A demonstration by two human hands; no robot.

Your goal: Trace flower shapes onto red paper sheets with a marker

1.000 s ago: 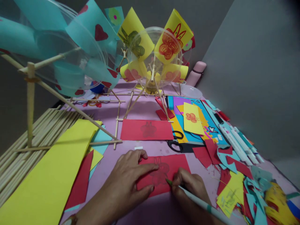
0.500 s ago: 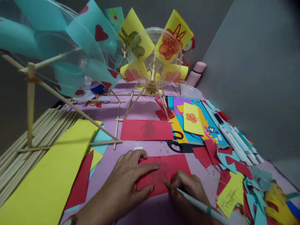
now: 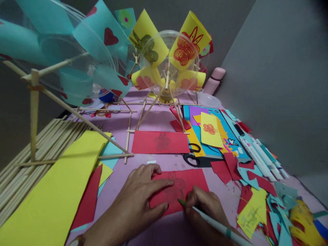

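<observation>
A red paper strip point(image 3: 196, 181) with a dark butterfly drawing lies flat on the table close to me. Spread over its left part, my left hand point(image 3: 143, 194) presses it down with open fingers. My right hand point(image 3: 203, 205) grips a white marker point(image 3: 217, 223) whose green tip touches the paper at the lower edge of the butterfly. Just beyond lies a second red strip point(image 3: 143, 141) bearing a similar dark butterfly. Between the two strips rests a small white piece point(image 3: 151, 162), perhaps a marker cap or eraser.
Stick-framed wheels with blue paper point(image 3: 94, 34) and yellow paper point(image 3: 188, 44) stand behind. Wooden sticks point(image 3: 15, 171) and yellow sheets point(image 3: 64, 184) lie left. Black-handled scissors point(image 3: 191, 160), paper scraps point(image 3: 233, 167) and several markers point(image 3: 258, 159) are on the right.
The marker tip and my right hand have shifted very slightly left on the red strip. My left hand stays in place.
</observation>
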